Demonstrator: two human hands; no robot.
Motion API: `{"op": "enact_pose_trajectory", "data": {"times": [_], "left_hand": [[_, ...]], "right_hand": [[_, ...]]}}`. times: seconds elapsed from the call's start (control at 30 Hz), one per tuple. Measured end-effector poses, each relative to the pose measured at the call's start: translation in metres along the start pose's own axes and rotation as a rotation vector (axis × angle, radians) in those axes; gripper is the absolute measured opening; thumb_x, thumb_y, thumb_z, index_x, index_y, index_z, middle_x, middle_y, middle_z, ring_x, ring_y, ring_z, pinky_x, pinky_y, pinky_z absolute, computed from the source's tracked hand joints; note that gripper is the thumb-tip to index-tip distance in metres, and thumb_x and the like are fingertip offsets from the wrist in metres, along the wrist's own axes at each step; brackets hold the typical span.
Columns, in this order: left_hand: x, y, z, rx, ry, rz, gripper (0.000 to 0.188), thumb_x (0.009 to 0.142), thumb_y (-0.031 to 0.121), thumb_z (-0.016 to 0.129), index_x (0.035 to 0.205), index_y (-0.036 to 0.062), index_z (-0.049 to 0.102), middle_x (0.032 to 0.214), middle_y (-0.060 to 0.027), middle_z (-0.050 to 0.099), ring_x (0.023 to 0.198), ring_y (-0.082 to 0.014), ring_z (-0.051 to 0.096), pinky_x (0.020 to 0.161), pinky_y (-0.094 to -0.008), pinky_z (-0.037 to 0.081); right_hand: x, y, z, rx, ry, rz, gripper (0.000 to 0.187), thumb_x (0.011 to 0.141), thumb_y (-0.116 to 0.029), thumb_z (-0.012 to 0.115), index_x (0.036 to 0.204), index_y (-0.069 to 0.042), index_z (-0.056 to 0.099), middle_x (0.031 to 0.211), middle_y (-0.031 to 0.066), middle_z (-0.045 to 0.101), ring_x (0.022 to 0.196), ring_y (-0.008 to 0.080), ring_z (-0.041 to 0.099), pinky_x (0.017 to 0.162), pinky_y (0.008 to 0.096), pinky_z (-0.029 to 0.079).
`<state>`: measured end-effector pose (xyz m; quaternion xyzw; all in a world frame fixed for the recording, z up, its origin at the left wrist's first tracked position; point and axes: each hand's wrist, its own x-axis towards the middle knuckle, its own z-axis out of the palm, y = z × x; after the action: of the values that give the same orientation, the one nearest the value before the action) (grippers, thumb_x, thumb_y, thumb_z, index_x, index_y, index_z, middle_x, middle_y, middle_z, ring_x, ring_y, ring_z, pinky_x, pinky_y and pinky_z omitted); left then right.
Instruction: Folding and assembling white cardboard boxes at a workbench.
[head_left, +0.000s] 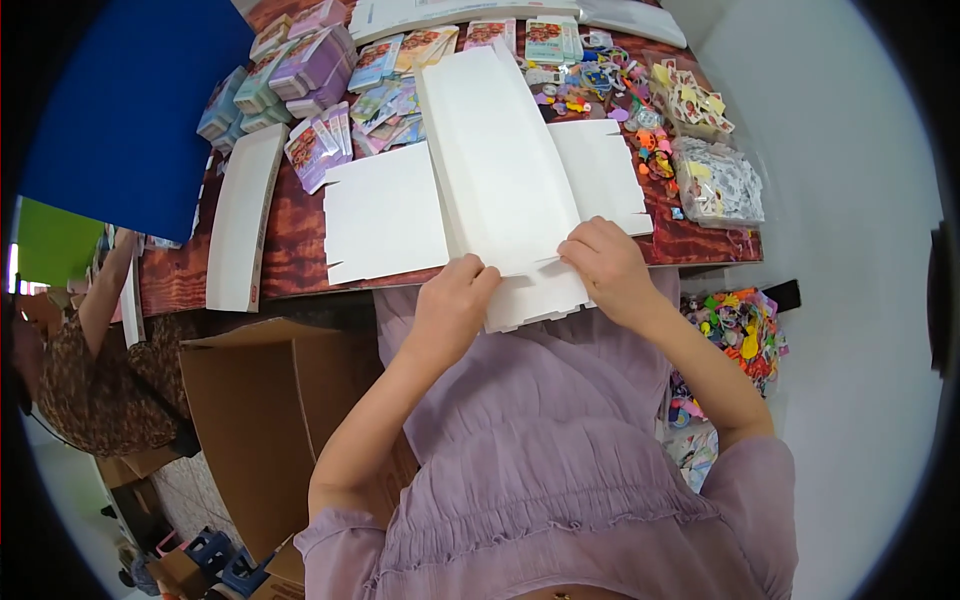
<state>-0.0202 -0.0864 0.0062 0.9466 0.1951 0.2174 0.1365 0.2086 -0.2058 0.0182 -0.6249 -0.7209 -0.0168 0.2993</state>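
A long white cardboard box blank (495, 160) with partly raised sides lies on the table and points away from me. Its near end flap (535, 302) hangs past the table's front edge above my lap. My left hand (455, 303) pinches the near left corner of the blank, fingers closed on the card. At the near right corner my right hand (607, 265) grips the card between thumb and fingers. Under the blank, flat white card flaps stick out on the left (385, 215) and on the right (603, 170).
Stacked small packs (310, 70) stand back left near a narrow white box (245, 215). Colourful trinkets (655, 150) and a clear bag of white pieces (718, 180) lie right. An open brown carton (245, 420) stands below left; another person's arm (110, 285) shows far left.
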Motion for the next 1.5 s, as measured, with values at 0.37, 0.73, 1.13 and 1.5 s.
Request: {"op": "enact_pose_trajectory", "data": {"times": [0.37, 0.73, 1.13, 1.5], "left_hand": [[-0.009, 0.001, 0.006, -0.115, 0.078, 0.006, 0.015, 0.083, -0.002, 0.073, 0.093, 0.0022, 0.062, 0.086, -0.0114, 0.063, 0.079, -0.0305, 0.064, 0.067, -0.0402, 0.054], [-0.018, 0.002, -0.007, -0.202, 0.05, 0.039, 0.019, 0.084, -0.003, 0.07, 0.101, 0.0005, 0.064, 0.096, -0.0134, 0.066, 0.086, -0.0325, 0.066, 0.072, -0.0402, 0.056], [-0.035, 0.002, -0.004, -0.223, 0.002, 0.061, 0.031, 0.085, 0.001, 0.075, 0.114, 0.0007, 0.065, 0.122, -0.0197, 0.062, 0.103, -0.0383, 0.063, 0.086, -0.0428, 0.055], [-0.025, 0.037, 0.001, -0.34, 0.31, -0.355, 0.025, 0.089, 0.0, 0.073, 0.113, 0.001, 0.066, 0.126, -0.0164, 0.058, 0.105, -0.0338, 0.064, 0.084, -0.0396, 0.056]], "right_hand": [[-0.014, -0.004, -0.02, 0.013, -0.286, -0.197, 0.045, 0.076, -0.013, 0.075, 0.117, -0.001, 0.06, 0.114, 0.0138, 0.061, 0.103, 0.0329, 0.058, 0.091, 0.0434, 0.049], [-0.016, -0.02, -0.034, 0.084, -0.431, -0.102, 0.056, 0.075, -0.019, 0.08, 0.123, 0.0, 0.06, 0.133, 0.0145, 0.057, 0.119, 0.0343, 0.053, 0.102, 0.0457, 0.045], [-0.02, -0.01, -0.01, 0.143, -0.186, -0.005, 0.019, 0.083, -0.005, 0.071, 0.101, -0.001, 0.066, 0.109, 0.0127, 0.07, 0.089, 0.0316, 0.062, 0.079, 0.0412, 0.05], [-0.012, -0.023, 0.006, 0.287, 0.024, 0.237, 0.017, 0.089, -0.005, 0.069, 0.105, -0.001, 0.069, 0.098, 0.0132, 0.063, 0.083, 0.0297, 0.061, 0.074, 0.0384, 0.048]]}}
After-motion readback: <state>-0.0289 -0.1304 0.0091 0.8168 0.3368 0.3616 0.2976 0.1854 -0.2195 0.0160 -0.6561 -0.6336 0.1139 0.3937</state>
